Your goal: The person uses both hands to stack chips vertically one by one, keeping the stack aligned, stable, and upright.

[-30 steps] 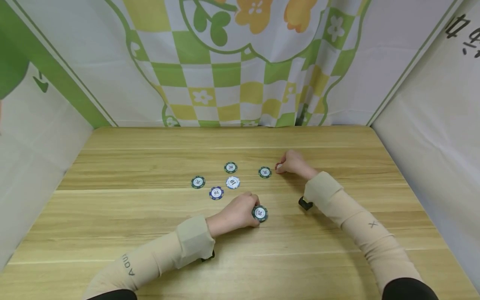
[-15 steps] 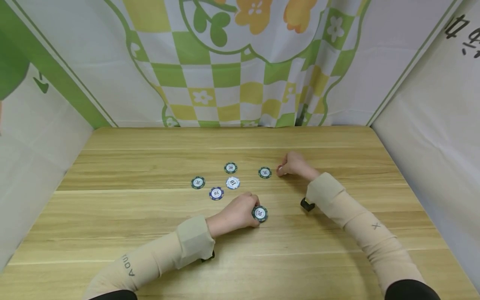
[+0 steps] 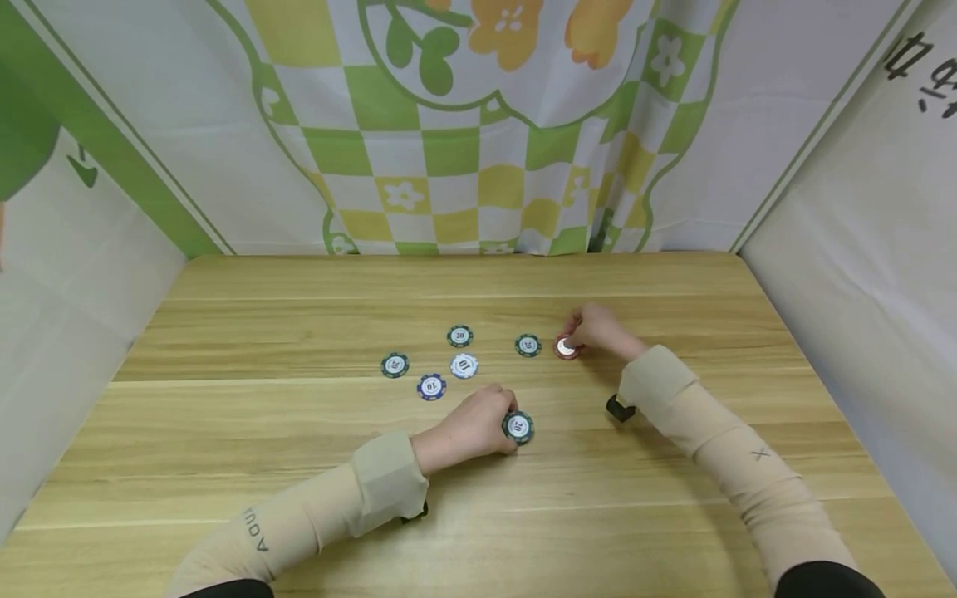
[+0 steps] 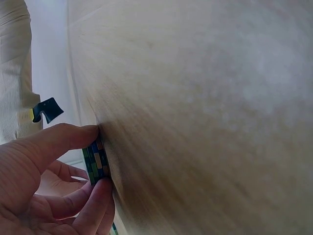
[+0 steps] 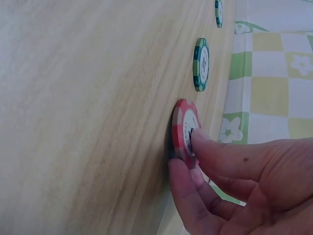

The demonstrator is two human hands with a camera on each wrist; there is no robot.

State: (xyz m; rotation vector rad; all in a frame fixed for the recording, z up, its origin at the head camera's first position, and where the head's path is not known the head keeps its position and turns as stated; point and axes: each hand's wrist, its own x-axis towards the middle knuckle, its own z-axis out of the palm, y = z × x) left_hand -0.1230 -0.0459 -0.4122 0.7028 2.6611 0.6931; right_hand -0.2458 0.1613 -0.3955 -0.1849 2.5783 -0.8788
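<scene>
Red chip (image 3: 566,347) pinched in my right hand (image 3: 601,330), thumb on face. Can't tell if fully off table (image 3: 635,490). Left hand (image 3: 474,422) grips chip stack (image 3: 519,427), nearer me. Green chip (image 3: 527,345) just left of red, apart; white chip (image 3: 463,365), blue chip (image 3: 431,387) farther left. Step looks like picking up red; next move probably calls for firm pinch, clean lift.

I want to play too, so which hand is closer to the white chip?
The left hand: just on the near side of the white chip, holding a chip stack. The right hand is farther off, right of a green chip, pinching a red chip.
</scene>
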